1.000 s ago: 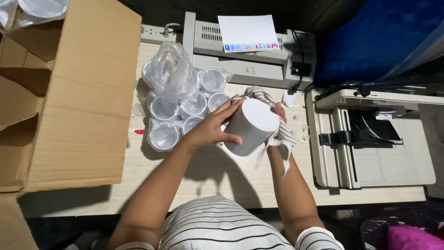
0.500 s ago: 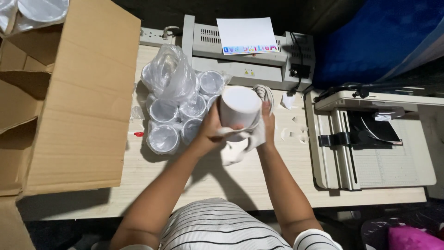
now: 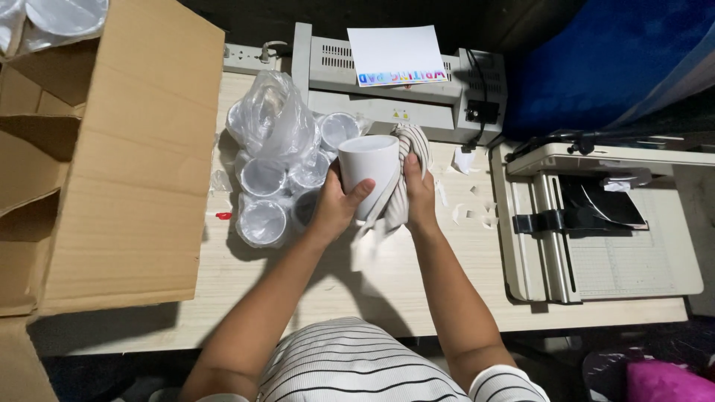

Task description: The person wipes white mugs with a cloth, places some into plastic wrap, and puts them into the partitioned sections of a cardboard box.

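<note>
At table centre: one white mug (image 3: 369, 173), held above the table (image 3: 372, 283), mouth now tipped toward 12 o'clock; half a second ago it stood higher with its base to the camera.

- Left hand (image 3: 337, 210): fingers curled round the mug's lower wall, thumb across its front.
- Right hand (image 3: 418, 195): fingers closed on one striped cloth (image 3: 406, 160), pressed to the mug at 3 o'clock; earlier the cloth hung beneath.
- Wrapped mugs (image 3: 287, 175), 9 o'clock of the mug: about six, in clear plastic; exact count unclear.
- Box (image 3: 112, 156), far 9 o'clock: one, brown cardboard, flaps open.
- Laminator (image 3: 387, 104), 12 o'clock: one, grey, bearing a white sheet (image 3: 395, 53) with a multicoloured strip of lettering.
- Paper trimmer (image 3: 596, 238), 3 o'clock: one, cream.
</note>
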